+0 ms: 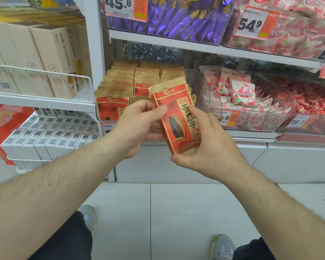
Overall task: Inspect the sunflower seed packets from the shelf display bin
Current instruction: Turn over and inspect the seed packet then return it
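Note:
I hold a small stack of red and tan sunflower seed packets (176,117) upright in front of the shelf, the front one showing a black seed picture. My left hand (137,128) pinches the stack's left edge with thumb on the front. My right hand (208,143) grips the lower right edge and bottom, thumb on the front. Behind them the clear display bin (99,113) holds several rows of the same packets (120,85).
A bin of pink and white candy packets (240,94) sits to the right, red wrapped sweets (311,98) beyond it. Purple sweets (167,17) fill the shelf above. Beige boxes (51,59) and white boxes (51,132) stand on the left rack. Tiled floor lies below.

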Motion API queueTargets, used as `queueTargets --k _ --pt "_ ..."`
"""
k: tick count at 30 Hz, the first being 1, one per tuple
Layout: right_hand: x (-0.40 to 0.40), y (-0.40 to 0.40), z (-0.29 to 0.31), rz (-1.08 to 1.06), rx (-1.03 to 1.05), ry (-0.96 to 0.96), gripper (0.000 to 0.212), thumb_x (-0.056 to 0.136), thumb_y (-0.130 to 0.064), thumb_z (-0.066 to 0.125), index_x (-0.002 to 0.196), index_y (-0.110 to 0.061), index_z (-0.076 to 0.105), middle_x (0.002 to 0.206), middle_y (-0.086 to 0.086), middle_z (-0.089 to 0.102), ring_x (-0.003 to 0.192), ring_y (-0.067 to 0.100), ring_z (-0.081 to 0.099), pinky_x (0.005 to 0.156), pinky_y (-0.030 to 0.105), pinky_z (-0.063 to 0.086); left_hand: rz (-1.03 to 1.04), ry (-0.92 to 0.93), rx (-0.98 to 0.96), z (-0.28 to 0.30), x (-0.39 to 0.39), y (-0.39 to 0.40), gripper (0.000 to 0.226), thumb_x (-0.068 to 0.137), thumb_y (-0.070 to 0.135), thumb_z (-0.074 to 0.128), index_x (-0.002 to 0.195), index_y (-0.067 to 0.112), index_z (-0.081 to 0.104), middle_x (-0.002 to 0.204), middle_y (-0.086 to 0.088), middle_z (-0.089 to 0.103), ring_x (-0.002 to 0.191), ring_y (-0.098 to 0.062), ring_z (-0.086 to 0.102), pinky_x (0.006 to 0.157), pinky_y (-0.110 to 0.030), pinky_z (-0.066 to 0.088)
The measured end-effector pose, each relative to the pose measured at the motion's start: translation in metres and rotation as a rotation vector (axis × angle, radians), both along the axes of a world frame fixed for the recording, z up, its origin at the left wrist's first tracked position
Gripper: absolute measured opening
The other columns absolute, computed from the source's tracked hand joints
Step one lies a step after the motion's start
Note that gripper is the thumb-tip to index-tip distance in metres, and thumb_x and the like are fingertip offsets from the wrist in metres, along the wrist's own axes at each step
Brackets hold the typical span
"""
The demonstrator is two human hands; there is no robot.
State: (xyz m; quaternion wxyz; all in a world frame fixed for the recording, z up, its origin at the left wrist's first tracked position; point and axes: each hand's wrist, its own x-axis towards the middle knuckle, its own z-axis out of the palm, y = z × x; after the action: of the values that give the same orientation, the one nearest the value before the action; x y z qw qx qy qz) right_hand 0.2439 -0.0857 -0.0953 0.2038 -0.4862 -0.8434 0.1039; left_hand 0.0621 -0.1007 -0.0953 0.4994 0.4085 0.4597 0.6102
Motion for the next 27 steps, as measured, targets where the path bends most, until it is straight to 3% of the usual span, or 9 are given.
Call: queueTargets --k 3,5,8,10,13,16,20,25,27 --pt "0.0 0.001 -0.001 0.008 -0.013 0.024 0.121 0.055 -0.058 0.086 0.147 -0.047 0.008 0.138 -0.01 0.041 0.122 0.015 0.05 0.101 0.038 0.048 0.05 0.04 0.007 -0.003 -0.001 0.001 0.02 0.096 0.007 0.058 0.08 0.011 0.047 0.074 -0.006 0.071 0.068 -0.024 0.072 0.056 -0.037 0.059" --pt "0.001 0.003 -0.002 0.016 -0.058 0.129 0.116 0.056 -0.054 0.087 0.145 -0.048 0.013 0.131 -0.019 0.046 0.115 0.005 0.051 0.096 0.031 0.048 0.07 0.068 0.015 -0.004 -0.002 0.001 0.024 0.095 0.002 0.058 0.076 0.01 0.045 0.074 -0.009 0.068 0.068 -0.024 0.072 0.054 -0.037 0.059" --pt "0.004 0.009 -0.005 -0.012 -0.105 0.241 0.083 0.071 -0.048 0.081 0.139 -0.042 0.034 0.108 -0.03 0.051 0.091 -0.008 0.051 0.076 0.013 0.041 0.067 0.094 0.015 -0.006 0.0 0.001 0.025 0.095 -0.001 0.057 0.075 0.009 0.044 0.078 -0.011 0.068 0.071 -0.024 0.073 0.058 -0.039 0.062" --pt "0.007 0.015 -0.008 -0.042 -0.09 0.265 0.05 0.077 -0.048 0.073 0.123 -0.037 0.057 0.089 -0.017 0.06 0.075 0.001 0.053 0.064 0.02 0.042 0.059 0.122 0.008 -0.008 0.0 0.002 0.026 0.095 -0.001 0.057 0.075 0.01 0.045 0.082 -0.012 0.067 0.076 -0.025 0.071 0.065 -0.043 0.062" --pt "0.011 0.02 -0.009 -0.063 -0.127 0.319 0.025 0.086 -0.043 0.067 0.109 -0.034 0.068 0.069 -0.008 0.056 0.061 0.002 0.05 0.06 0.028 0.044 0.038 0.154 0.011 -0.009 -0.001 0.001 0.026 0.095 -0.001 0.057 0.075 0.011 0.045 0.075 -0.005 0.069 0.073 -0.021 0.072 0.062 -0.039 0.062" --pt "0.014 0.02 -0.008 -0.059 -0.146 0.336 0.021 0.09 -0.041 0.064 0.108 -0.032 0.07 0.072 -0.007 0.06 0.062 0.002 0.051 0.061 0.025 0.045 0.032 0.179 0.028 -0.011 0.0 0.001 0.027 0.094 -0.003 0.057 0.073 0.01 0.045 0.07 -0.004 0.067 0.068 -0.019 0.071 0.058 -0.035 0.06" --pt "0.013 0.019 -0.009 -0.087 -0.076 0.413 0.018 0.086 -0.037 0.069 0.105 -0.037 0.068 0.098 -0.017 0.057 0.079 -0.002 0.051 0.075 0.019 0.04 0.078 0.42 0.142 -0.019 -0.003 0.003 0.034 0.091 0.003 0.064 0.065 0.02 0.05 0.076 -0.013 0.058 0.074 -0.026 0.057 0.076 -0.057 0.054" --pt "0.001 0.011 -0.011 -0.081 -0.099 0.701 0.013 0.078 -0.044 0.069 0.09 -0.041 0.069 0.096 -0.011 0.07 0.078 0.01 0.064 0.074 0.036 0.056 0.145 0.766 0.385 -0.023 0.005 0.001 0.026 0.081 0.02 0.066 0.065 0.029 0.047 0.07 0.011 0.059 0.067 -0.002 0.052 0.064 -0.023 0.044" --pt "-0.002 0.008 -0.012 -0.066 -0.101 0.779 0.022 0.07 -0.051 0.07 0.088 -0.039 0.069 0.089 -0.013 0.072 0.076 0.009 0.065 0.073 0.036 0.056 0.164 0.825 0.488 -0.023 0.006 0.001 0.024 0.08 0.017 0.064 0.066 0.03 0.05 0.073 0.011 0.063 0.07 -0.004 0.056 0.064 -0.021 0.044"
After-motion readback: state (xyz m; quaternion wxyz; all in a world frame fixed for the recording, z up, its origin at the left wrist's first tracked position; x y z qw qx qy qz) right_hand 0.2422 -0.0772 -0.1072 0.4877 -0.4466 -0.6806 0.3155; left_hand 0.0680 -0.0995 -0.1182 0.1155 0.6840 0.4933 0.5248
